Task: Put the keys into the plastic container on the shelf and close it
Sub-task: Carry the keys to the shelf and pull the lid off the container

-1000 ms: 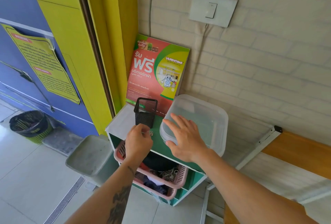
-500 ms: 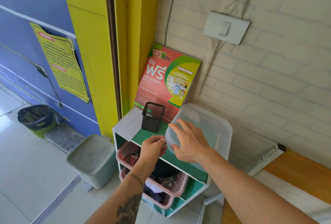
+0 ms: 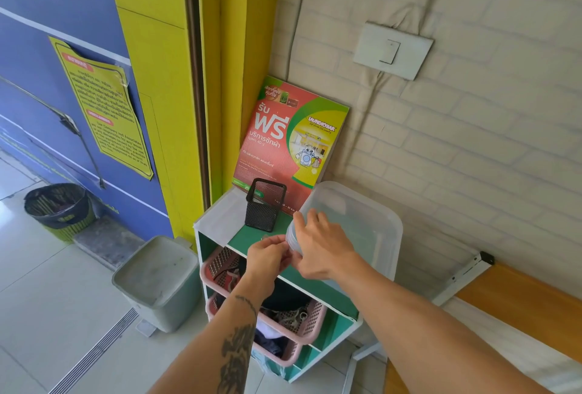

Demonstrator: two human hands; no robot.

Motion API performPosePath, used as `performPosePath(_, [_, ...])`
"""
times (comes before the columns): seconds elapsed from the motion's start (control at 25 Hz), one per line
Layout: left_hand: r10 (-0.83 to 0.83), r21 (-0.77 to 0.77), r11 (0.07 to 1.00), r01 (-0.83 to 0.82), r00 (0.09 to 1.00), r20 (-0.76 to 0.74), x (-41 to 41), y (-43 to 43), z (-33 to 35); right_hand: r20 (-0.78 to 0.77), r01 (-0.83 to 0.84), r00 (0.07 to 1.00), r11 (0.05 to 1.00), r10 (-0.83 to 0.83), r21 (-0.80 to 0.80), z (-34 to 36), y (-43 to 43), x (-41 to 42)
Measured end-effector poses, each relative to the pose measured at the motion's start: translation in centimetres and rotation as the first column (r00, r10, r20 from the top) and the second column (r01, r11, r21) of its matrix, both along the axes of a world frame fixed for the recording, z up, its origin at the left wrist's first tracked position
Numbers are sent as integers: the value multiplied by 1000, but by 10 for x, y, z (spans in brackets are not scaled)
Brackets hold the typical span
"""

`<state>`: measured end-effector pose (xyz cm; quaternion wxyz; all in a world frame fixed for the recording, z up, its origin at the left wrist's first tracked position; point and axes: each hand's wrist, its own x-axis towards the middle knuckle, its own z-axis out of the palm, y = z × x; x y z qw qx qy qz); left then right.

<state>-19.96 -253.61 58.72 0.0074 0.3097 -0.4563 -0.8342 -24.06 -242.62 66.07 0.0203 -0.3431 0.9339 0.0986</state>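
Note:
A translucent plastic container (image 3: 365,226) with its lid on stands on the right of the small white and green shelf (image 3: 217,223). My right hand (image 3: 324,248) grips the container's near-left corner, fingers curled over the lid's edge. My left hand (image 3: 267,256) is closed just left of that corner and touches it. The keys are almost hidden in the left fist; only a small grey glint shows above its knuckles.
A black mesh pen holder (image 3: 266,208) stands just behind my hands, with a red and green poster (image 3: 289,141) leaning on the wall. Pink baskets (image 3: 311,321) fill the shelf below. A grey bin (image 3: 157,280) stands left, a wooden bench (image 3: 519,305) right.
My right hand slid from the top of the lid to the container's near-left corner. My left hand moved right, from beside the pen holder to that same corner.

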Motion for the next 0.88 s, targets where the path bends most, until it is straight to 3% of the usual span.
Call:
performPosePath(0.32, [20,-8,1000,-20,999,-30,1,1,-2,-98,-151,982,982,163,116,6,1,2])
performPosePath(0.64, [-5,-25,1000,4,999,-34,-2,-4,-3,-61,-116,992,989,111,-95,15,18,4])
performPosePath(0.88, [3,-42,999,-4,1000,-15,-3,-3,-3,-146,-135,983,973,108,-189,25,27,-2])
